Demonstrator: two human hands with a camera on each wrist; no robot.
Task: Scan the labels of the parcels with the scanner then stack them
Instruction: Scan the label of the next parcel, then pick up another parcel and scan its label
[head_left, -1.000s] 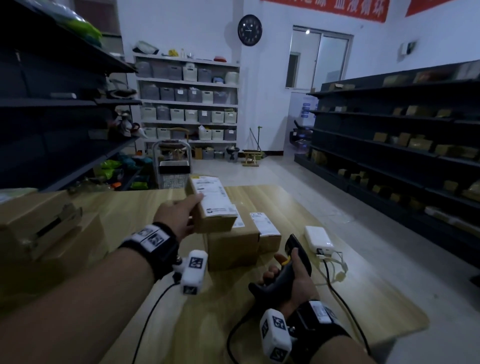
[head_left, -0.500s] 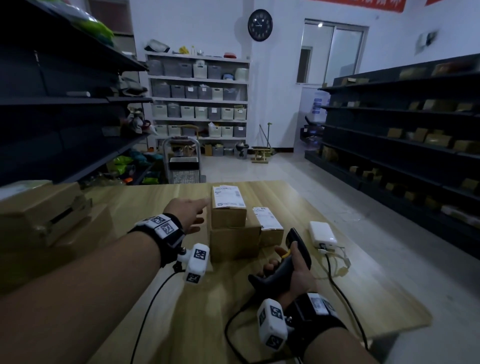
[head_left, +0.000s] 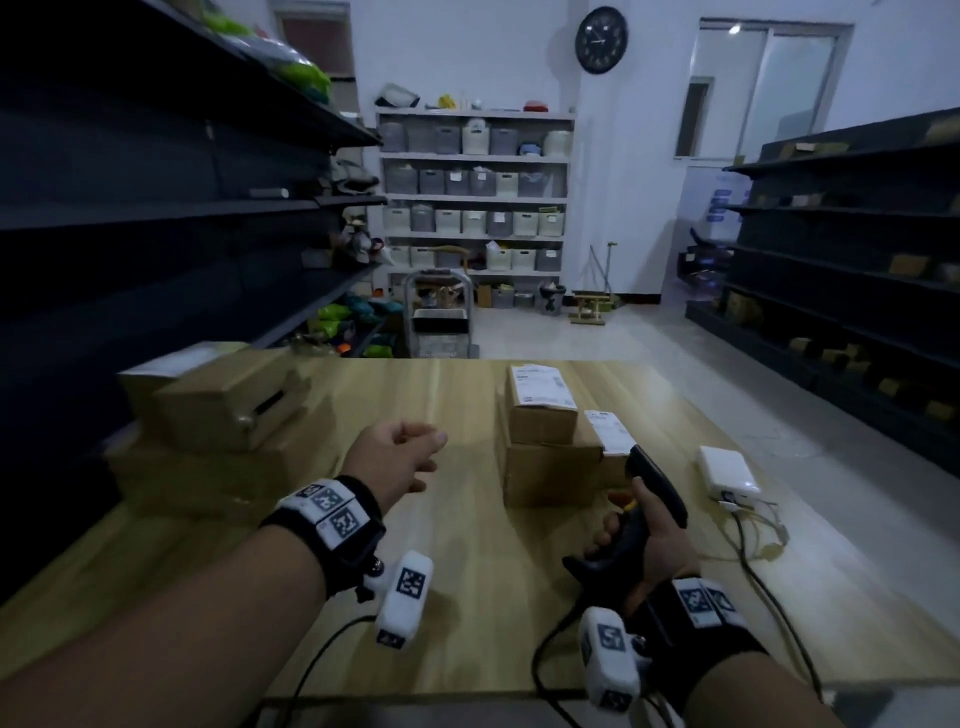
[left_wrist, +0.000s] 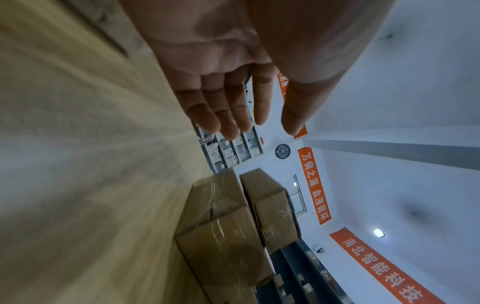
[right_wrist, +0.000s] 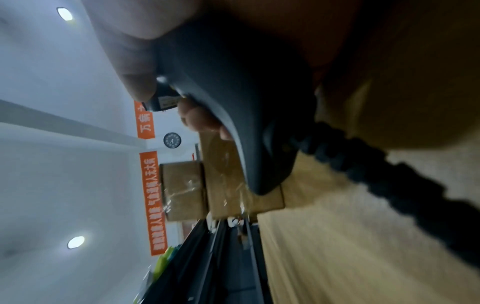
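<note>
A small labelled parcel sits on top of a larger brown parcel at the middle of the wooden table; a third labelled parcel lies beside them on the right. My left hand hovers empty over the table, left of the stack, fingers relaxed. My right hand grips the black scanner by its handle, just in front of the stack. More brown parcels are piled at the table's left edge.
A white box with cables lies on the table to the right of the scanner. Dark shelving runs along both sides of the room. A trolley stands beyond the table's far edge. The scanner's coiled cord trails toward me.
My left hand set the small labelled parcel on top of the larger one, let go, and drew back to the left. The right hand kept hold of the scanner.
</note>
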